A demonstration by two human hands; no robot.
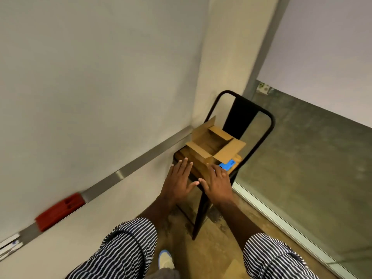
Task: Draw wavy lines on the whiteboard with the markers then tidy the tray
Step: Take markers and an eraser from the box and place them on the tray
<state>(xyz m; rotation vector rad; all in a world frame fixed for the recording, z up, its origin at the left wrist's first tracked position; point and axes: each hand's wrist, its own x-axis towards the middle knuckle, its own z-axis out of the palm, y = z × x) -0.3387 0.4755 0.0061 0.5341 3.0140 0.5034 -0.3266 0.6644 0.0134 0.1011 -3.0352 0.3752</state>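
The whiteboard [90, 67] fills the left of the head view, with its metal tray [141, 161] running along the bottom edge. A red holder [60, 211] sits on the tray at the lower left, and white markers [10, 245] lie at the tray's far left end. My left hand [179, 181] and my right hand [218, 183] are stretched out side by side, fingers straight, holding nothing. Both hover in front of an open cardboard box [215, 143] on a chair.
A black metal chair [245, 121] with a wooden seat stands in the corner and carries the box and a blue object [227, 165]. A glass wall [312, 154] runs along the right. A shoe [165, 258] shows on the concrete floor below.
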